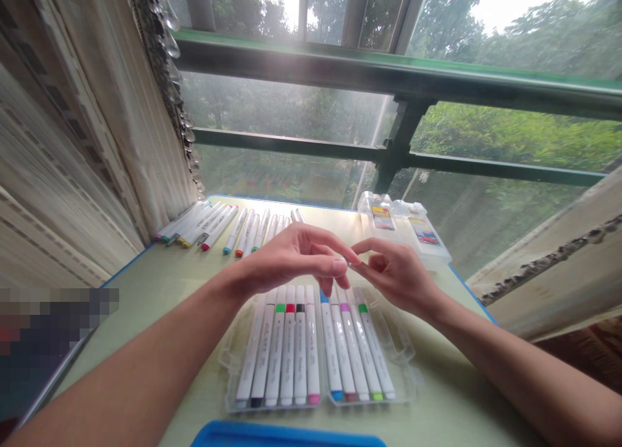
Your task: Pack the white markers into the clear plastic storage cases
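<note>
Pinching a whitish, mostly hidden object [345, 260], the left hand [293, 252] nearly closes, the right hand's [401, 275] grip unclear.

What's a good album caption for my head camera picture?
Bare left hand and right hand close together above slim white markers in an open clear plastic case.

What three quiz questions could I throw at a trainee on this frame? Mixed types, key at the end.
1. True or false: the left hand and right hand are both raised above the table.
2. What is at the table's far right? A: loose markers; B: clear labelled plastic packaging; C: a red mug.
3. Fill in: in the open case, the red-banded marker lies between a green-banded marker and a ____-banded one.

Key: 1 true; 2 B; 3 black.
</note>
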`<state>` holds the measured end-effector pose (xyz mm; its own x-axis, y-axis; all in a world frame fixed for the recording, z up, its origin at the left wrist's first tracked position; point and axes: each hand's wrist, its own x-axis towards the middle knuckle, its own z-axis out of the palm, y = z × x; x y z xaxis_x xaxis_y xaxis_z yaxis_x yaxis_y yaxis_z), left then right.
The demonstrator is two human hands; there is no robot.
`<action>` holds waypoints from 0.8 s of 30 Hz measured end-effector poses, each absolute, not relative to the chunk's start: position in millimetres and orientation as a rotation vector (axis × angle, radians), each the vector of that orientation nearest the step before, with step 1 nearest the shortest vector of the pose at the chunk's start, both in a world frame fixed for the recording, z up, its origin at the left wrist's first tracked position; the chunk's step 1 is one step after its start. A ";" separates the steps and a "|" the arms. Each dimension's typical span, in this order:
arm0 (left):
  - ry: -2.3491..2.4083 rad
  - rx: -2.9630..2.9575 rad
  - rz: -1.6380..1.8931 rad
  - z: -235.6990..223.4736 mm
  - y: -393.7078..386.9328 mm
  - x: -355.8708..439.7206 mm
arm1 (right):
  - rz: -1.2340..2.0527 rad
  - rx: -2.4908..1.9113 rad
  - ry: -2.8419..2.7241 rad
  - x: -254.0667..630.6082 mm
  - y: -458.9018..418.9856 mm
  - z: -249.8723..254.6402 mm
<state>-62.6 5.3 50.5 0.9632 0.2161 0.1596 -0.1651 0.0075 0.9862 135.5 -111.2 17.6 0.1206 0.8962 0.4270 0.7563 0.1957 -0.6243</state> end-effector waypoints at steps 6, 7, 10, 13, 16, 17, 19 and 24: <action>0.054 1.490 0.377 46.6 12.2 -62.8 | 0.213 -1.617 -1.610 137.3 -109.4 14.7; 0.053 1.473 0.379 46.3 13.1 -62.9 | 0.219 -1.618 -1.605 137.5 -109.0 14.8; 0.052 1.412 0.398 45.1 14.9 -63.1 | 0.240 -1.616 -1.580 138.0 -108.2 16.1; 0.053 1.363 0.411 43.9 15.6 -62.7 | 0.255 -1.611 -1.547 138.6 -108.2 16.8; 0.070 1.332 0.425 43.7 16.9 -62.2 | 0.274 -1.587 -1.523 140.0 -108.5 15.3; 0.088 1.315 0.454 43.7 18.0 -61.9 | 0.290 -1.569 -1.518 140.5 -108.6 14.7; 0.166 1.264 0.566 42.9 21.2 -60.9 | 0.317 -1.512 -1.509 141.0 -109.2 14.0; 0.546 1.213 0.768 35.5 28.3 -54.6 | 0.147 -1.330 -1.512 134.3 -115.7 20.3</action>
